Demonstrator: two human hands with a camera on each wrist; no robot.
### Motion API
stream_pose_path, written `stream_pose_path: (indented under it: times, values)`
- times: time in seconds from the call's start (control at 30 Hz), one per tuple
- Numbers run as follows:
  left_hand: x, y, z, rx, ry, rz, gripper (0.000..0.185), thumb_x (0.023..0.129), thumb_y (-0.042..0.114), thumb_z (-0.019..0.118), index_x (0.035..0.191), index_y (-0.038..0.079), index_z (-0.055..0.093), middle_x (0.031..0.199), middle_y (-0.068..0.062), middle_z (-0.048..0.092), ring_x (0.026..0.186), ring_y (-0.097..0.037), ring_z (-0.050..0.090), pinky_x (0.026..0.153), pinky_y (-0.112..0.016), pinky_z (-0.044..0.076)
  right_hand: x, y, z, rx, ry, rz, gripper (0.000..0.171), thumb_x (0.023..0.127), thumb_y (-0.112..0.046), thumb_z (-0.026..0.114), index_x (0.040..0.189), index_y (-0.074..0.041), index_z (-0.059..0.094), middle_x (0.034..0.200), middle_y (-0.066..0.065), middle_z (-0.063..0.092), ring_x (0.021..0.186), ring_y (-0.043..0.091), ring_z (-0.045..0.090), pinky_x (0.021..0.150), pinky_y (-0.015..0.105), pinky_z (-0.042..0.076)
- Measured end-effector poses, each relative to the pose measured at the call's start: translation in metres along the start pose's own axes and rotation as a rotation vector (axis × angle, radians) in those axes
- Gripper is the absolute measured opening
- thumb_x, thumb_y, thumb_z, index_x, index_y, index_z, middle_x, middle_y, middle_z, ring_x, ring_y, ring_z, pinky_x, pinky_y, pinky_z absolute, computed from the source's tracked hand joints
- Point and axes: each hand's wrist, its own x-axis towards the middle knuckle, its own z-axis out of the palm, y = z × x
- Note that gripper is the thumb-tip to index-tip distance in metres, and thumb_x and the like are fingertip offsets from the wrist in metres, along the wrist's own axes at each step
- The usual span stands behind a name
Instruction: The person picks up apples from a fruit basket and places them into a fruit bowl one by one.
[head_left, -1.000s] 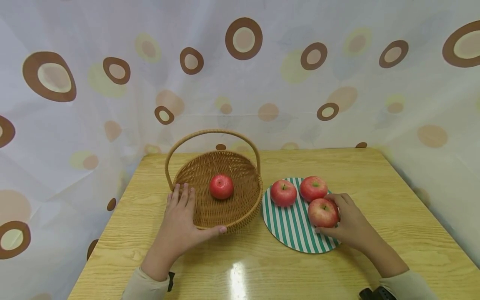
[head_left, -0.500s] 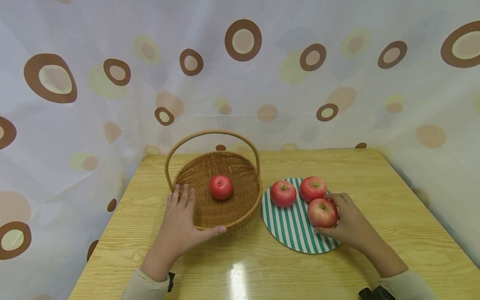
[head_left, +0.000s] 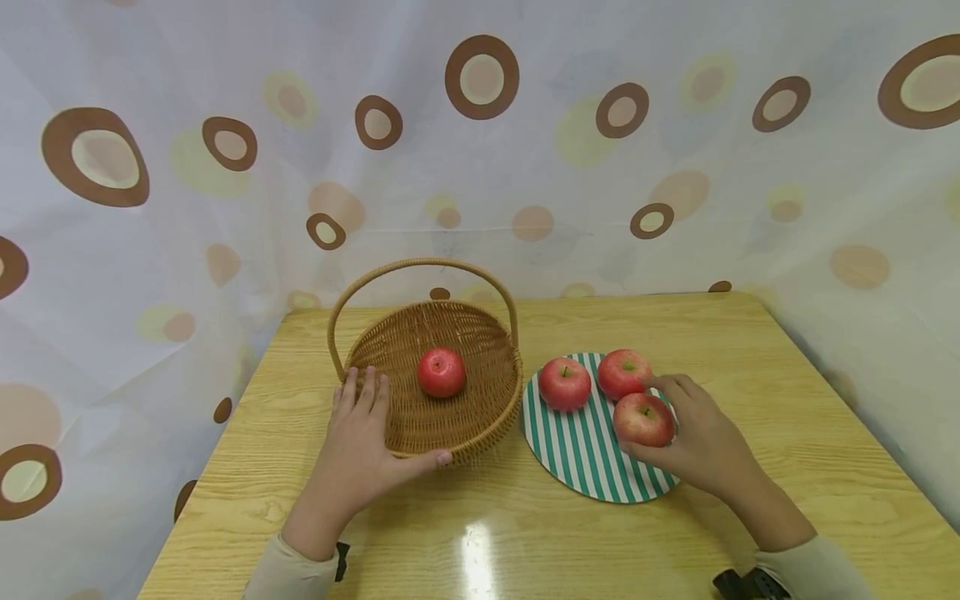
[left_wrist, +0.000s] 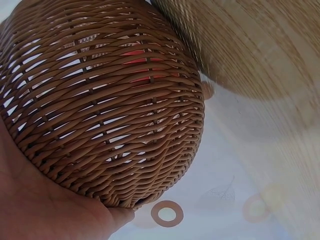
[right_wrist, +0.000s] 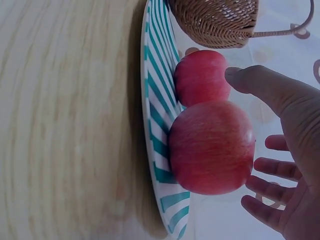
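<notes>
A brown wicker basket [head_left: 480, 400] with a tall arched handle holds one red apple [head_left: 441, 372]. At its near left side my left hand [head_left: 360, 450] rests against it, fingers straight over the rim and thumb stretched along the front edge. In the left wrist view, the palm [left_wrist: 45, 205] lies along the woven outside. My right hand [head_left: 701, 437] is spread around the right side of the nearest apple [head_left: 643, 419] on a green-and-white striped round plate [head_left: 577, 467]. In the right wrist view, thumb and fingers are apart around the large apple [right_wrist: 212, 147].
Two more apples lie on the plate, one at left [head_left: 564, 384] and one at the back [head_left: 623, 374]. The plate stands just right of the basket on a light wooden table [head_left: 570, 550]. A patterned white curtain [head_left: 555, 167] hangs behind the table and along its sides.
My right hand's fingers have spread slightly wider around the nearest apple, fingertips shifting forward and thumb a little left. The left hand, basket and apples stay in place.
</notes>
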Motion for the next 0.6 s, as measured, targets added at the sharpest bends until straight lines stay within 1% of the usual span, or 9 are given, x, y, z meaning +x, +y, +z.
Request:
stream_pose_path:
  times: [0.17,0.4,0.5,0.6]
  values:
    - [0.0,0.0,0.0,0.007,0.0,0.0,0.14,0.075,0.093,0.065,0.163,-0.008,0.027,0.172,-0.031,0.018,0.164,-0.05,0.001,0.132,-0.067,0.009,0.002,-0.008,-0.001,0.008,0.016,-0.005,0.087,0.078,-0.052,0.092,0.142,-0.005,0.058,0.136,0.016,0.061,0.118,0.038,0.059,0.085,0.065,0.061]
    - [0.001,0.0,0.001,-0.003,-0.001,0.0,0.14,0.074,0.094,0.065,0.164,-0.007,0.027,0.173,-0.031,0.017,0.164,-0.049,0.001,0.132,-0.067,0.007,0.006,-0.02,0.001,0.029,0.065,-0.064,0.082,0.073,-0.043,0.098,0.138,-0.007,0.062,0.137,0.016,0.062,0.121,0.039,0.059,0.087,0.067,0.06]
    - [0.001,0.0,0.001,-0.003,0.002,-0.001,0.14,0.074,0.094,0.065,0.163,-0.008,0.028,0.173,-0.031,0.018,0.164,-0.049,0.001,0.132,-0.066,0.007,0.01,-0.026,0.002,0.052,0.063,-0.081,0.083,0.073,-0.04,0.098,0.14,-0.006,0.062,0.139,0.017,0.062,0.123,0.04,0.059,0.09,0.068,0.058]
    - [0.001,0.0,0.001,0.002,0.0,-0.001,0.14,0.074,0.094,0.065,0.163,-0.008,0.028,0.173,-0.031,0.018,0.164,-0.049,0.001,0.132,-0.066,0.007,0.012,-0.033,0.003,0.064,0.048,-0.079,0.084,0.075,-0.041,0.097,0.142,-0.005,0.061,0.142,0.019,0.06,0.127,0.042,0.057,0.093,0.07,0.057]
